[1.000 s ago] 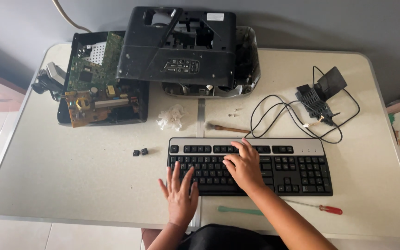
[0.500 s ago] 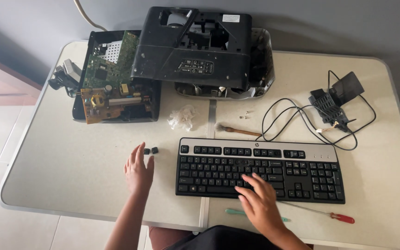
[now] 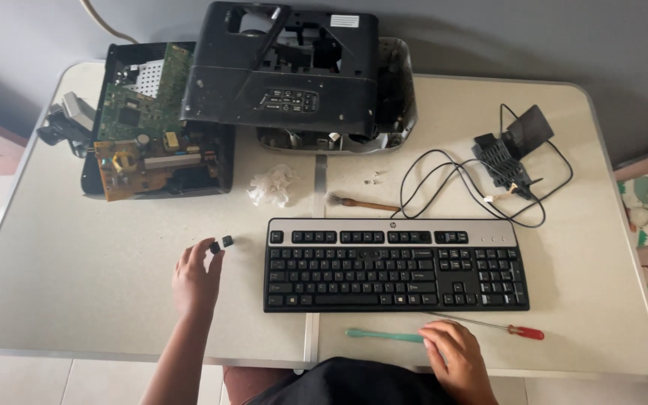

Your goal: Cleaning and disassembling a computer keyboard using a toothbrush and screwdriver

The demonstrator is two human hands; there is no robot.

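Black and small, two loose keycaps [image 3: 221, 244] lie on the pale table [image 3: 76, 300] just left of the keyboard [image 3: 395, 265]. Our left hand [image 3: 195, 280] reaches up to them with fingers spread loosely; its fingertips [image 3: 212, 251] touch the nearer cap, but nothing is lifted and the hand is not closed around anything. Our right hand [image 3: 455, 360] rests at the table's near edge, below the keyboard, laid over the right end of a teal tool [image 3: 384, 335]. Whether it grips the tool or only covers it, we cannot tell.

Just beside that hand a screwdriver with a red handle [image 3: 500, 327] lies along the keyboard's lower edge. The keyboard is black with a silver strip along its top, and sits flat across the middle seam of the table.

Above it we see a small brush with a wooden handle [image 3: 361, 203], a crumpled bit of clear plastic [image 3: 270, 185] and a few tiny screws [image 3: 373, 178]. To the right, a black cable [image 3: 451, 184] loops towards a small black part with fins [image 3: 505, 159].

At the far edge stands a black device casing [image 3: 283, 67], opened up, and to its left an open tray holding green circuit boards [image 3: 148, 112].
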